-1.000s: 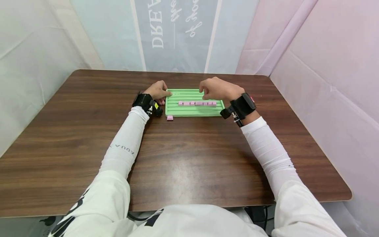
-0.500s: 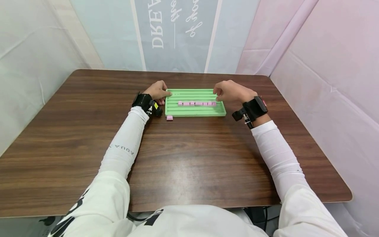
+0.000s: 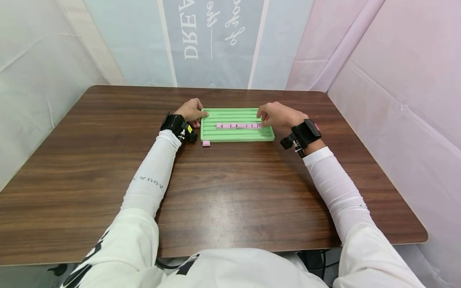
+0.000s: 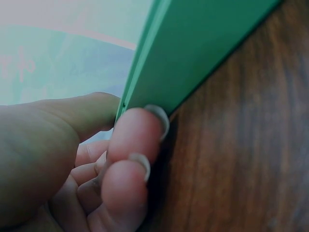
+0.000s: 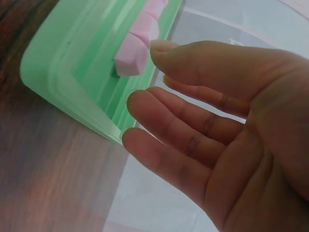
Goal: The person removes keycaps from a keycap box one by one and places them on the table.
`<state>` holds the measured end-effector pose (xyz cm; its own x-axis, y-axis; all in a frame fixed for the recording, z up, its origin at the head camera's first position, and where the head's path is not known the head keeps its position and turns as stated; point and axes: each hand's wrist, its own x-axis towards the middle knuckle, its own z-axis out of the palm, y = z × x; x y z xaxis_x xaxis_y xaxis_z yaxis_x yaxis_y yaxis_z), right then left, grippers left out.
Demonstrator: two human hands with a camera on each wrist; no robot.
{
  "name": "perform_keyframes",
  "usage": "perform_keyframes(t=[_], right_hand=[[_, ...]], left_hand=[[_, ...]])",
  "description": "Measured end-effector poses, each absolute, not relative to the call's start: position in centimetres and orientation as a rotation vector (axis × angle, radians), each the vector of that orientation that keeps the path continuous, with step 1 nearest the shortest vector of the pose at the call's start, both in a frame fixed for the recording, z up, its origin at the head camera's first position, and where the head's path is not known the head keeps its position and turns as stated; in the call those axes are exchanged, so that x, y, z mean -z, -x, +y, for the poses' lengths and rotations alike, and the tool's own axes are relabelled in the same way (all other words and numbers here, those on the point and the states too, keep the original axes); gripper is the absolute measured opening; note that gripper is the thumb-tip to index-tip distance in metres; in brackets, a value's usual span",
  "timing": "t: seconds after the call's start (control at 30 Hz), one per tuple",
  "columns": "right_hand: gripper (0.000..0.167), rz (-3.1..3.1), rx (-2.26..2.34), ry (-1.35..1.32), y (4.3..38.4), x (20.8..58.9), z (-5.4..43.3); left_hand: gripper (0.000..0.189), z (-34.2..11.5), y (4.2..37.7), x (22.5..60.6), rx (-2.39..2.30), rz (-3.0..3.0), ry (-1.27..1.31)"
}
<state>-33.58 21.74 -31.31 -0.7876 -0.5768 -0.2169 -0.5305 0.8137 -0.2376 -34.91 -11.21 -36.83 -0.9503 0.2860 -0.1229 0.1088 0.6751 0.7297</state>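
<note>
In the head view a green ridged tray lies on the table, with a row of several pink keycaps along one of its ridges. My left hand grips the tray's left edge, thumb at the top and fingertips against the side wall. Over the right end of the row is my right hand. In the right wrist view its fingers are loosely bent and the thumb tip is close beside the end keycaps; whether it touches them I cannot tell.
A single pink keycap sits at the tray's front left corner. The brown wooden table reaches back to a hanging printed curtain, with pale curtains on both sides.
My right hand moved right along the row over the tray, then came slightly back toward the end keycaps and lower. The left hand and tray stayed in place.
</note>
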Motion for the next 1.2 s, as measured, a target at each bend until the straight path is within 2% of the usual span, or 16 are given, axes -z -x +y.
perform_keyframes(t=[0.6,1.2], right_hand=[[0.034,2.710,0.232,0.880,33.5,32.6,21.5],[0.027,2.740,0.197,0.877,33.8,32.8,21.2]], left_hand=[[0.033,-11.2,35.0,36.9,-1.136,2.662,-0.329],[0.031,-11.4,34.8,36.7,-1.153,2.667,-0.324]])
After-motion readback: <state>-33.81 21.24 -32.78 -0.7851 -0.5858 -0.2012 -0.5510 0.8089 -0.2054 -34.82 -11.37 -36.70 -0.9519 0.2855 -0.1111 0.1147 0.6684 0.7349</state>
